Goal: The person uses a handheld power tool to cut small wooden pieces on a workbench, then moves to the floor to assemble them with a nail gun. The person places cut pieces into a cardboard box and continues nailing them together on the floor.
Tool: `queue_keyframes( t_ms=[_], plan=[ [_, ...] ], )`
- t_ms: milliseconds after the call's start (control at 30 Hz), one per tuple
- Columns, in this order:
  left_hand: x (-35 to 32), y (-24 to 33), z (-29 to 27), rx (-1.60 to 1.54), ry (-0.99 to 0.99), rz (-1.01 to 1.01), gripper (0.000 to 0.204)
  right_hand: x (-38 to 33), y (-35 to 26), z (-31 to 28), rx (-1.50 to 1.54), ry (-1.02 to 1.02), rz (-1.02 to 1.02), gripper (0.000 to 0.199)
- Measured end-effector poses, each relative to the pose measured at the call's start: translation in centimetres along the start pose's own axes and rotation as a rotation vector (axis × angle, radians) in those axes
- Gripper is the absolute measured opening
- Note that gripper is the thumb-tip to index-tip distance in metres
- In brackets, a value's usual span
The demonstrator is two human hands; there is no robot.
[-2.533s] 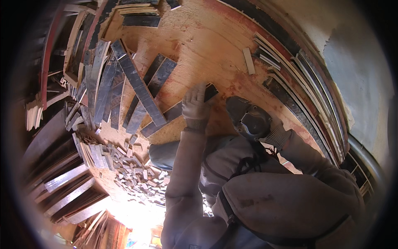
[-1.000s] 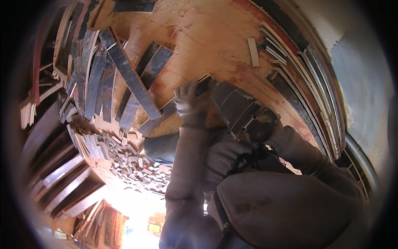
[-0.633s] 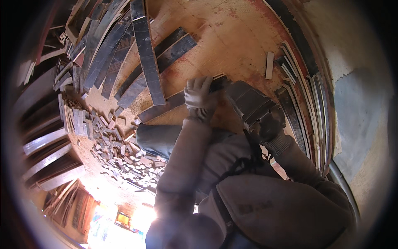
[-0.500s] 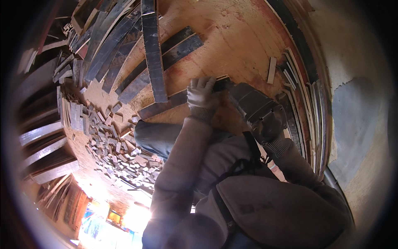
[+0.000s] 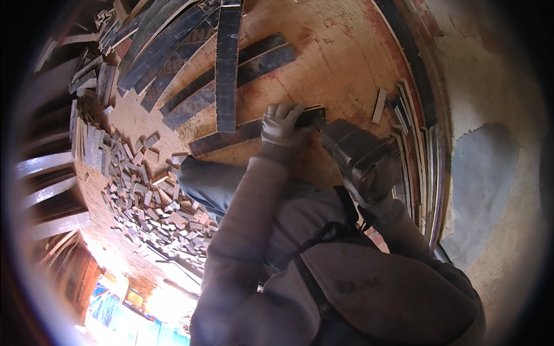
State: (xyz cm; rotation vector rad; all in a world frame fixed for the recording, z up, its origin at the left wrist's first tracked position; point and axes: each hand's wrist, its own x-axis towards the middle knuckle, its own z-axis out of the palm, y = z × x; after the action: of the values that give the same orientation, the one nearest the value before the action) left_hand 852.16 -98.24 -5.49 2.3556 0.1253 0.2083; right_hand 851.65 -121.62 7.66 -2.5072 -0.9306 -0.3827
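My left hand (image 5: 280,124), in a pale work glove, curls its fingers over a long dark-faced wood strip (image 5: 226,138) lying across the work surface in front of my knee. At the strip's right end, my right hand (image 5: 378,183) is closed around the rear of a dark, boxy tool (image 5: 353,144), apparently a power tool. Its front end sits close to the strip's end; whether they touch I cannot tell. The right fingers are partly hidden by the tool and shadow.
Several dark strips (image 5: 228,69) lie fanned out ahead and left. Small offcut blocks (image 5: 156,202) are heaped on the left floor. Stacked strips (image 5: 430,173) line the right side by the wall (image 5: 485,173). A short pale stick (image 5: 379,106) lies ahead right.
The whole view has shifted slightly. My left hand stays on the strip, and the tool in my right hand keeps nearly the same place at its end, slightly turned.
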Motion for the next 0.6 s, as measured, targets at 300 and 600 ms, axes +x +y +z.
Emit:
queue_keyframes(
  t_ms=[300,600],
  plan=[
    [-0.3,7.7,-2.6,-0.300,0.157,0.229,0.064,6.4,5.0,-8.4,1.256,-0.669,1.509,0.021],
    [4.8,18.1,-6.6,-0.234,-0.127,0.172,0.019,9.8,6.5,-13.5,1.814,-0.338,1.539,0.019]
  ],
)
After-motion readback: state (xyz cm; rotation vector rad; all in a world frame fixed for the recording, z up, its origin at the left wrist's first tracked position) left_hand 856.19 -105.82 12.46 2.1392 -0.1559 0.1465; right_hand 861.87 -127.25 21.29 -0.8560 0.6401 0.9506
